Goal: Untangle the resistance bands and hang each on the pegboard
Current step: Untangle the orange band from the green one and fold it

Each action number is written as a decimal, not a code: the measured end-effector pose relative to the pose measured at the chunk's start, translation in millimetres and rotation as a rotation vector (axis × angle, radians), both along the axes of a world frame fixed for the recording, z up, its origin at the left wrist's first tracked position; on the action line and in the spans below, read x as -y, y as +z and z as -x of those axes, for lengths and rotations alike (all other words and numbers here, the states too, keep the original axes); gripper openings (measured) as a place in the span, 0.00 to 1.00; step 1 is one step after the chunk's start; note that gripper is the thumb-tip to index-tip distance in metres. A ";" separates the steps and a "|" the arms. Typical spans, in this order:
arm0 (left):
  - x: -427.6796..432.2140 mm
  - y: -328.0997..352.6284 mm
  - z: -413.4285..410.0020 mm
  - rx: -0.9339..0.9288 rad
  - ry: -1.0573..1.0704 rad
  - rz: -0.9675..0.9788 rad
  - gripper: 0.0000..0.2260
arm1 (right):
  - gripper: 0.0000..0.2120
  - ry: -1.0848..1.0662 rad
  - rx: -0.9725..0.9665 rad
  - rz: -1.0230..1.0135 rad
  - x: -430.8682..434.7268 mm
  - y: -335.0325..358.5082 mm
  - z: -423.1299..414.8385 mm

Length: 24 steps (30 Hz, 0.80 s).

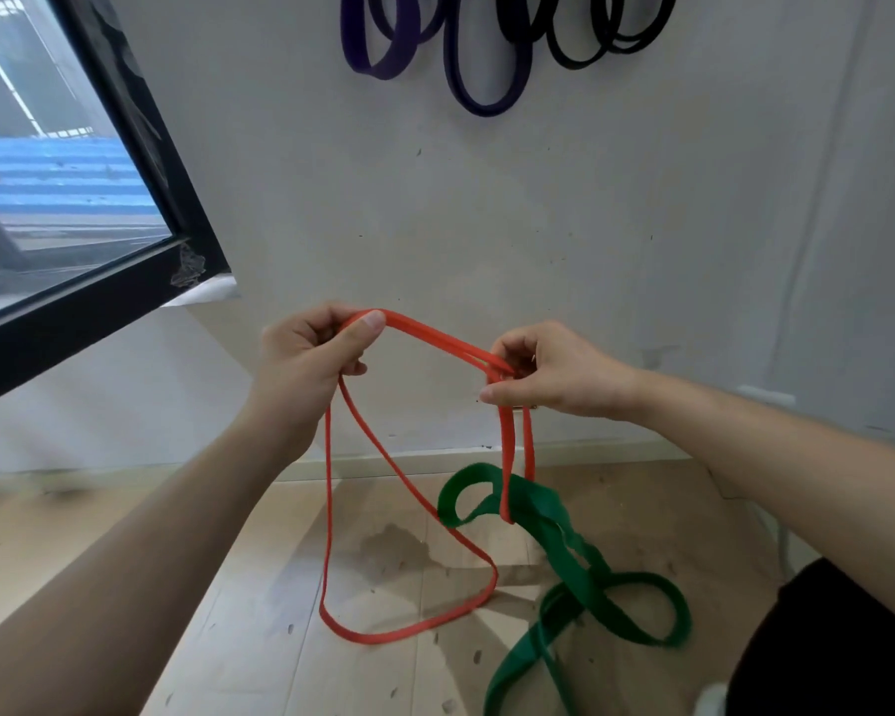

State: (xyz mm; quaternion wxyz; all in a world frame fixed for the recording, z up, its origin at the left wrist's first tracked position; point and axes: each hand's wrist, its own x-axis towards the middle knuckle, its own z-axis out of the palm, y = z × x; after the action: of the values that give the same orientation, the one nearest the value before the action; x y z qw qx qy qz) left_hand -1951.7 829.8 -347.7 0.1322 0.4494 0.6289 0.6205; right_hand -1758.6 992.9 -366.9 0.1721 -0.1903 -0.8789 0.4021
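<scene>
Red band (pixel 414 493) stretches between left hand (pixel 306 364) and right hand (pixel 554 374), both pinching it.

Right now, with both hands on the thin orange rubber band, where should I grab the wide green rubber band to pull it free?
Take the wide green rubber band at its raised arch, just left of where the thin orange rubber band seems to thread through it. Come from above: that arch stands off the floor, while the rest lies flat and twisted.
</scene>
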 end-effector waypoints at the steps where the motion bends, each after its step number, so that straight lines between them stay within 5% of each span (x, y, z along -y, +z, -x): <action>1: 0.0 0.3 -0.2 0.002 0.000 -0.004 0.07 | 0.07 0.003 0.007 -0.001 -0.2 1.0 -0.1; 16: 0.8 -0.4 1.4 -0.008 0.013 0.004 0.05 | 0.06 0.017 -0.021 0.051 -7.6 2.9 -5.2; 24: 2.3 0.3 4.6 0.012 0.017 -0.021 0.06 | 0.09 0.105 -0.032 0.488 -2.1 1.0 -7.3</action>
State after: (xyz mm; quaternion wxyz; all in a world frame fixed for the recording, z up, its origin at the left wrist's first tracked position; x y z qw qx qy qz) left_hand -1956.3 827.4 -347.4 0.1259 0.4418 0.6253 0.6308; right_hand -1751.2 995.0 -365.9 0.1138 -0.1737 -0.7618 0.6137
